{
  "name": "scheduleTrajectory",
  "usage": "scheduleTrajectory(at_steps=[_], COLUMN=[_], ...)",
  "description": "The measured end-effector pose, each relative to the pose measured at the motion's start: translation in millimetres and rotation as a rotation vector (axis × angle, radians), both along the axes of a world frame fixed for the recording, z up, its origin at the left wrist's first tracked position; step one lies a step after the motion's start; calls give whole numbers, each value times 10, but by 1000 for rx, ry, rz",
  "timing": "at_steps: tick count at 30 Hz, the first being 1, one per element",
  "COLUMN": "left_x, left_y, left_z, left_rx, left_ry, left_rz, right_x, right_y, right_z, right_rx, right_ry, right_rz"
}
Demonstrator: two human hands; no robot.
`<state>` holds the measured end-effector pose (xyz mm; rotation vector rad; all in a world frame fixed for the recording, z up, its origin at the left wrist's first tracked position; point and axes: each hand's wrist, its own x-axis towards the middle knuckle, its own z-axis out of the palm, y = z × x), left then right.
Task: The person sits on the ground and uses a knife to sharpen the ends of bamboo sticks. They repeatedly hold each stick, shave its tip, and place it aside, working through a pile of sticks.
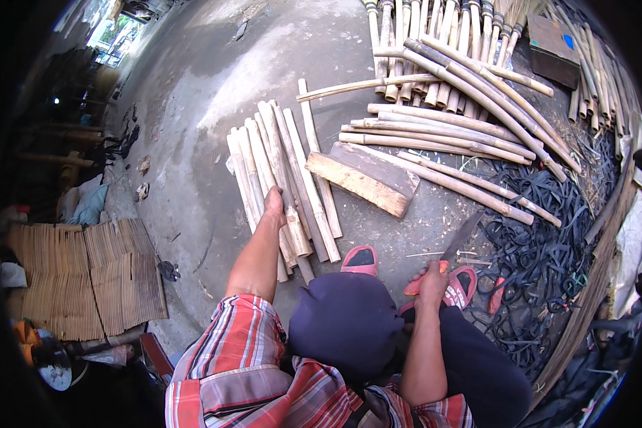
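Observation:
My left hand (274, 203) reaches out over a loose row of cut bamboo sticks (282, 171) on the concrete floor and rests on one of them. My right hand (431, 279) is closed on the orange handle of a cleaver (458, 241), whose dark blade points up and away. A thick wooden chopping block (364, 178) lies just beyond, between the two hands. My knees, in dark trousers, and red sandals (360, 259) show below.
More bamboo poles (449, 135) lie piled at the upper right. A tangle of black rubber strips (542, 242) sits to the right. Woven slat mats (85, 278) lie on the left. A dark box (553, 46) stands at the top right.

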<state>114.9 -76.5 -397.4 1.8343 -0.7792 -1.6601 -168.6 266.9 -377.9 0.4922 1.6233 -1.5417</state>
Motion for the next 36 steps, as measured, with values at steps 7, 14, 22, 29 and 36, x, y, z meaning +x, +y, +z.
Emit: scheduleTrajectory(at_steps=[7,14,22,29,36], left_x=[-445,-577,-1016,-1256,-1196], left_y=[634,693,830,1184,1605], left_z=[388,1393,2466,2846,3499], left_rx=[-464,-668,-794,-821,-1091], left_ry=[-166,125,538,441,642], left_rz=[-8,-162,-356,-540,-529], right_x=[-10,-2,-9,5,31], right_y=[53,72,69,117,157], right_z=[-48,-83,-60,-105,-290], right_rx=[29,40,47,45,59], right_ry=[22,48,64,48,81], right_rz=[23,37,24,9,45])
